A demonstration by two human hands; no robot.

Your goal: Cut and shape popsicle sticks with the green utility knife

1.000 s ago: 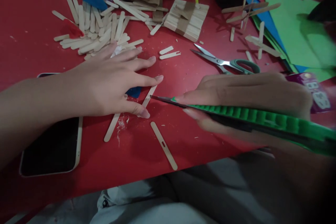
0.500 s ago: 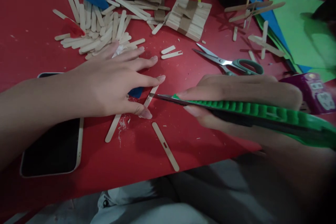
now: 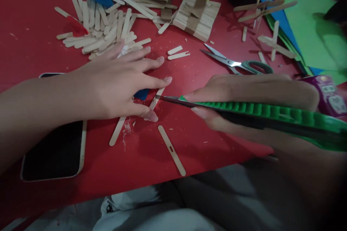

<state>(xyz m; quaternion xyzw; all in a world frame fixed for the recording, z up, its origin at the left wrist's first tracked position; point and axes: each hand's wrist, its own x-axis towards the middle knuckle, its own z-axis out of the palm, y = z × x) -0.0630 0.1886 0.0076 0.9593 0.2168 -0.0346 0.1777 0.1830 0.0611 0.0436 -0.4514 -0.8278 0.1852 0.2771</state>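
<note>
My left hand [image 3: 116, 83] lies on the table with its fingers spread. Its index fingertip and thumb press down the two ends of a craft stick [image 3: 155, 103]. In my right hand [image 3: 244, 94] is a green utility knife [image 3: 252, 110], gripped along its handle. The knife's blade tip touches the middle of the pinned stick, between thumb and index finger. Below lies another craft stick [image 3: 172, 151] with a small slot cut through its middle. One more stick [image 3: 117, 132] pokes out from under my left hand, as does a blue scrap [image 3: 141, 94].
Scissors [image 3: 230, 61] lie beyond my right hand, near two cut stick pieces [image 3: 179, 55]. A pile of craft sticks [image 3: 100, 32] and a paper-banded bundle [image 3: 196, 18] sit farther back. A phone [image 3: 54, 151] is under my left forearm. Coloured paper [image 3: 311, 25] lies right.
Both hands keep nearly the same pose, the blade still on the stick. The whole view has shifted slightly. My right hand and the knife handle have moved slightly to the right.
</note>
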